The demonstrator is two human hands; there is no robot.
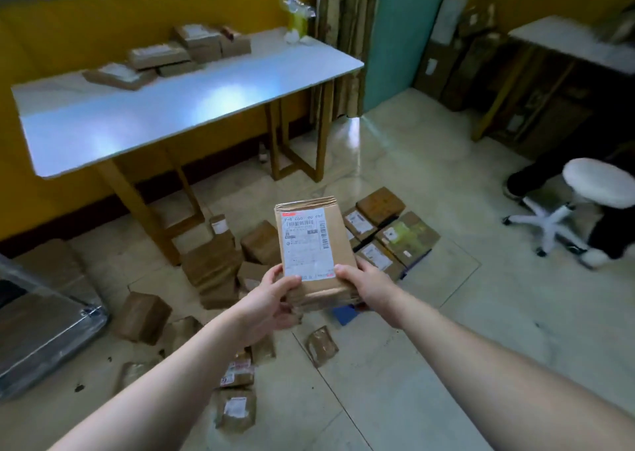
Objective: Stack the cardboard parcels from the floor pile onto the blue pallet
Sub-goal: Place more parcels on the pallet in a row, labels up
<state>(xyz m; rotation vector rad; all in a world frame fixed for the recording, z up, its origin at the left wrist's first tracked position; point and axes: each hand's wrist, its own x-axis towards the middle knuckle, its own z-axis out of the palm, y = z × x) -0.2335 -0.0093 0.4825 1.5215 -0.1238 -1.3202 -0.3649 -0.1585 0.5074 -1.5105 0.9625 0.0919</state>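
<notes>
Brown parcel [340, 241] (white barcoded label [307, 242] up), left hand [271, 301] and right hand [366, 280] fingers [344, 272] gripping it.

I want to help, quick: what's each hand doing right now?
Left hand: holding the parcel.
Right hand: holding the same parcel.

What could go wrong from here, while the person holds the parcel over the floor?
1. The left hand and the right hand grip only the near end of the parcel, so it might tip forward and slip.
2. On the floor, loose parcels lie in front of the person, so a step toward the blue pallet might catch one.
</notes>
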